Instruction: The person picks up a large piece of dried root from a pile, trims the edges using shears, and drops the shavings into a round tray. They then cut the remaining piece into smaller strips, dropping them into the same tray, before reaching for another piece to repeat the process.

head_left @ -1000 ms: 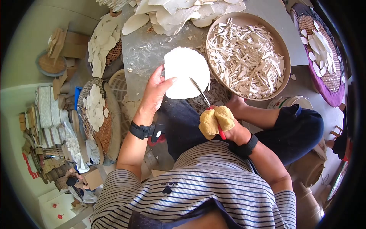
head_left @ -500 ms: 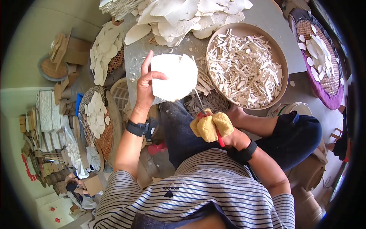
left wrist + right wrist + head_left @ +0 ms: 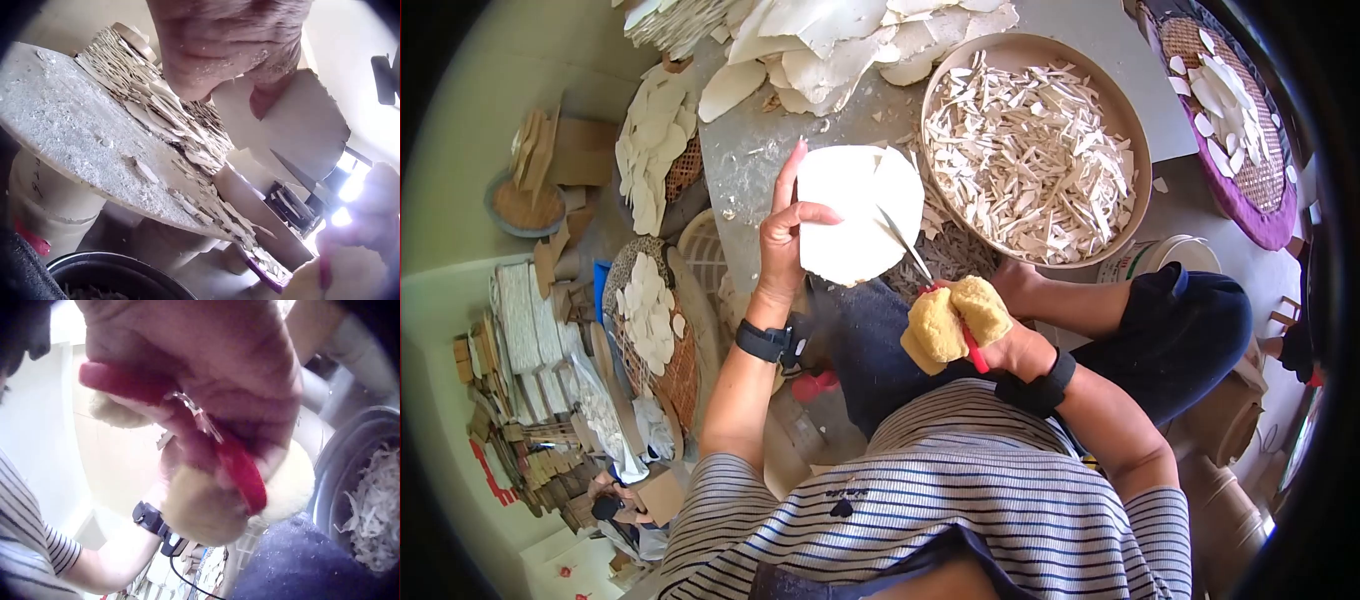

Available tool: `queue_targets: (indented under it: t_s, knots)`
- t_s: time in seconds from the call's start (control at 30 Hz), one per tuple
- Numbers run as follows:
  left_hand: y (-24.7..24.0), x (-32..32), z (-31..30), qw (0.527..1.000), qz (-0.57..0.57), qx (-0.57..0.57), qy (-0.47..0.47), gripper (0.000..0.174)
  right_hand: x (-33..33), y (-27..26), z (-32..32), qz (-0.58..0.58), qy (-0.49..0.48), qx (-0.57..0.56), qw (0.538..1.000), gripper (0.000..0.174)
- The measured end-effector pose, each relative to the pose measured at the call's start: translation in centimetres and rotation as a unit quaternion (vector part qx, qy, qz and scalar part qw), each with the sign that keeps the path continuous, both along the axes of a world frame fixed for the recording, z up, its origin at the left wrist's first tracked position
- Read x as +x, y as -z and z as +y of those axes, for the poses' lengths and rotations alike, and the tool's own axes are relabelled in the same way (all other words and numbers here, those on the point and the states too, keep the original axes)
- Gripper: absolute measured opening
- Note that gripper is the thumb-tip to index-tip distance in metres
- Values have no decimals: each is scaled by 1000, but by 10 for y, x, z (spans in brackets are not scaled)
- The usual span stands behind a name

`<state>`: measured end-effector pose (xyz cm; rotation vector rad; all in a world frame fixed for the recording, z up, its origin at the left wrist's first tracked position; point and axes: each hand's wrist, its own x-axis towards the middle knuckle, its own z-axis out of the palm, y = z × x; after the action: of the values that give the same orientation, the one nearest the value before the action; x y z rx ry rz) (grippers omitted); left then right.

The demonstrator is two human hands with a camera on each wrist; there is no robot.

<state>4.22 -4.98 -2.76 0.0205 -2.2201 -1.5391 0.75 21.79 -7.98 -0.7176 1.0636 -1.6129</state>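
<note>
My left hand point(image 3: 780, 250) holds a thin white slab point(image 3: 850, 230) by its left edge, thumb across the top face and index finger stretched up beside it. The slab is roundish with an uneven rim. In my right hand point(image 3: 1022, 350) are scissors point(image 3: 974, 348) with red handles, gripped with thick yellow foam padding point(image 3: 938, 328) around the fingers. A scissor blade point(image 3: 903, 240) overlaps the slab's right side in the head view. The left wrist view also shows the blade point(image 3: 294, 170) against the slab's lower part. Both red handles point(image 3: 242, 478) show under my palm in the right wrist view.
A wide round tray point(image 3: 1140, 190) full of white strips sits on the grey table point(image 3: 745, 165), right of the slab. Stacked pale slabs point(image 3: 830, 60) lie at the back. Woven trays point(image 3: 675, 375) with white pieces stand to the left. A dark tub point(image 3: 325, 487) holds scraps.
My left hand has shifted left and turned the slab, its index finger now raised. The scissor blades came back to the slab's lower edge, then moved over its right side again.
</note>
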Motion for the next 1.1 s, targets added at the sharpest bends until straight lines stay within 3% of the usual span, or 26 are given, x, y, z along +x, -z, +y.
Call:
queue_targets:
  t_s: [0.03, 0.13, 0.17, 0.23, 0.27, 0.33, 0.37, 0.4, 0.5, 0.63, 0.77, 0.83, 0.87, 0.97, 1.03, 1.1]
  knots:
    - [2, -1, -2, 1000, -1, 6, 2, 9, 3, 3, -3, -144, 1, -5, 990, 59]
    - [6, -3, -6, 1000, -15, 6, 6, 9, -6, -6, -6, -71, 18, -46, 996, 44]
    - [8, -4, -9, 999, -31, 6, 16, 9, -16, -13, -5, 103, 24, -57, 993, 34]
    - [10, -6, -11, 997, -65, 6, 39, 9, -22, -21, -9, 256, 38, -54, 964, 23]
    - [10, -6, -11, 996, -68, 36, 32, 9, -20, -21, -13, 239, 46, -44, 969, 21]
    - [4, -9, -4, 993, -74, 95, 17, 9, -18, -15, -15, 66, 27, -22, 997, 29]
    - [6, -11, -4, 995, -63, 76, 21, 9, -16, -4, -16, -91, 0, -9, 996, 42]
    - [11, -12, -6, 997, -49, 56, 22, 10, -13, 11, -19, -168, 6, -27, 985, 48]
    - [21, -17, -12, 997, -33, 63, 21, 10, -3, 29, -26, -125, 48, -104, 986, 66]
    - [28, -18, -11, 999, -19, 49, -4, 9, -19, 11, -21, -22, -4, 76, 997, 65]
    - [26, -24, -5, 996, 7, 7, -90, 15, -28, 10, -25, 133, -38, 91, 986, 62]
    - [34, -25, -14, 989, 10, -23, -145, 24, -30, 4, -27, 145, -31, 80, 986, 58]
    - [37, -25, -17, 978, -21, -60, -196, 17, -36, 9, -25, 115, -63, 90, 987, 51]
    - [30, -18, -18, 956, -104, 188, -200, 15, -49, 3, -17, 85, -101, 137, 982, 41]
    - [8, -15, -9, 905, -116, 368, -177, 16, -47, -23, -14, -28, -41, 155, 987, 38]
    - [4, -8, -7, 899, -131, 390, -153, 21, -43, -33, -11, -129, 6, 137, 982, 35]
